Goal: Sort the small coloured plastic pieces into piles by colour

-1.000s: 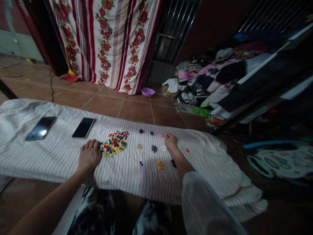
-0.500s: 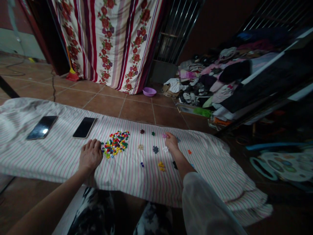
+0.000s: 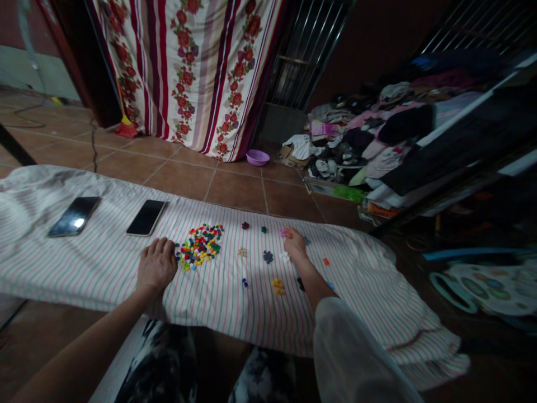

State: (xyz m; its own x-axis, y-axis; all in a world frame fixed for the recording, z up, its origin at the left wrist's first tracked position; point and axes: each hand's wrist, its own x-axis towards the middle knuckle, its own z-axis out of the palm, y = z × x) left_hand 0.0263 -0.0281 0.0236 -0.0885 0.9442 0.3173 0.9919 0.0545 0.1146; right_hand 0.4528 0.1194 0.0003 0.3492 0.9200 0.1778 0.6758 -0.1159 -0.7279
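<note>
My left hand lies flat on the striped cloth, palm down, beside a heap of mixed coloured pieces. My right hand is closed in a pinch at a small pink pile; whatever its fingertips hold is too small to make out. White pieces lie just below that hand. Sorted small piles stand around: dark red, green, beige, dark grey, blue, yellow, black and orange.
Two phones, one at the far left and one nearer the heap, rest on the cloth. Beyond its edge, a purple basin stands on the tiled floor. Clothes are piled at the right back.
The whole view has shifted very slightly. Both hands stay at the same places on the cloth, and no pile has visibly changed.
</note>
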